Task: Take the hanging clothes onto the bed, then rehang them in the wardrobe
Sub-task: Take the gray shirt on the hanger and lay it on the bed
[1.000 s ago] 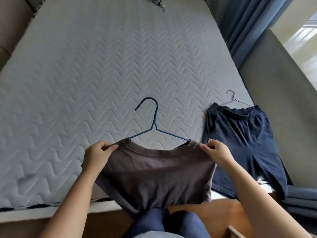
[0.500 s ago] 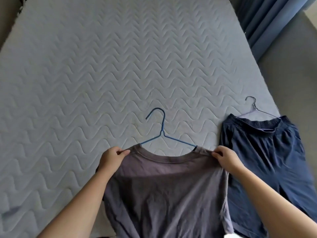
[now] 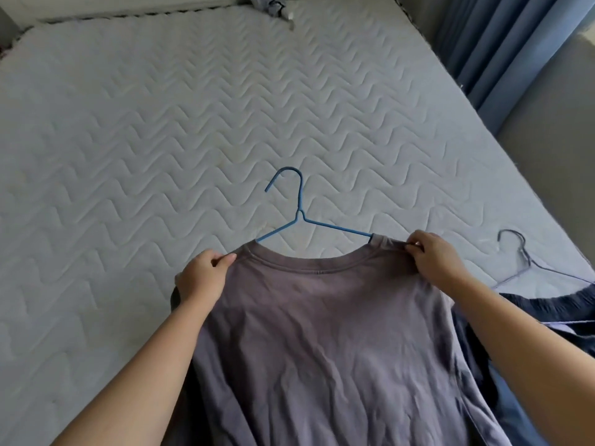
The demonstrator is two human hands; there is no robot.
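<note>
Left hand (image 3: 201, 275) and right hand (image 3: 433, 256) each pinched a shoulder of the grey t-shirt (image 3: 328, 333) — shirt lay on the mattress (image 3: 161, 123), blue hanger (image 3: 301, 217) poking out between the grips, navy shorts (image 3: 553, 305) just right of the right-hand grip.

A single wide-angle camera sat on the person's head, facing forward and steeply down across the pale grey quilted mattress of the bed (image 3: 161, 140). It was close in: both forearms entered from the bottom corners, and the left hand (image 3: 201, 278) and right hand (image 3: 434, 255) landed mid-frame, pinching the shoulders of the mauve-grey cotton T-shirt (image 3: 322, 333) that filled the lower middle. The mattress's far edge ran along the top; pleated blue curtains (image 3: 483, 43) took the upper right corner.
</note>
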